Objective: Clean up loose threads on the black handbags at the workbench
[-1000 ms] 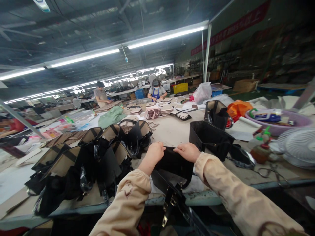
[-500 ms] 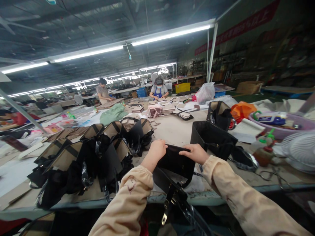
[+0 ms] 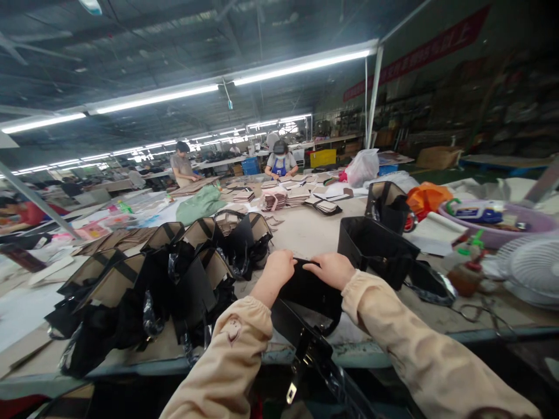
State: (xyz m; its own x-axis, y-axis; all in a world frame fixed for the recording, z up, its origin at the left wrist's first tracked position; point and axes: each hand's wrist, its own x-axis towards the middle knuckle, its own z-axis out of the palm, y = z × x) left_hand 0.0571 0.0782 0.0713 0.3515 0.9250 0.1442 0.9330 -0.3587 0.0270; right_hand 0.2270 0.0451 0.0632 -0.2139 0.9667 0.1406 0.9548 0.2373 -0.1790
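Observation:
A black handbag point(image 3: 312, 294) lies at the table's front edge, its mouth toward me and its strap with a metal clasp hanging over the edge. My left hand point(image 3: 279, 269) is closed on the left part of the bag's far rim. On the same rim, a little to the right, my right hand point(image 3: 334, 270) pinches the edge between thumb and fingers. Just beyond my right hand stands another black bag point(image 3: 378, 247), open at the top. Several unfinished black bags with beige insides point(image 3: 205, 267) crowd the table to the left of my left hand.
At right are a white fan point(image 3: 530, 262), scissors point(image 3: 484, 314), a bottle with a green nozzle point(image 3: 469, 270) and a purple basin point(image 3: 515, 224). Stacked panels point(image 3: 275, 201) and a green cloth point(image 3: 200, 203) lie farther back. Two co-workers stand across the table.
My right hand has slid left along the bag's rim, nearer to my left hand. The left hand keeps its place on the rim.

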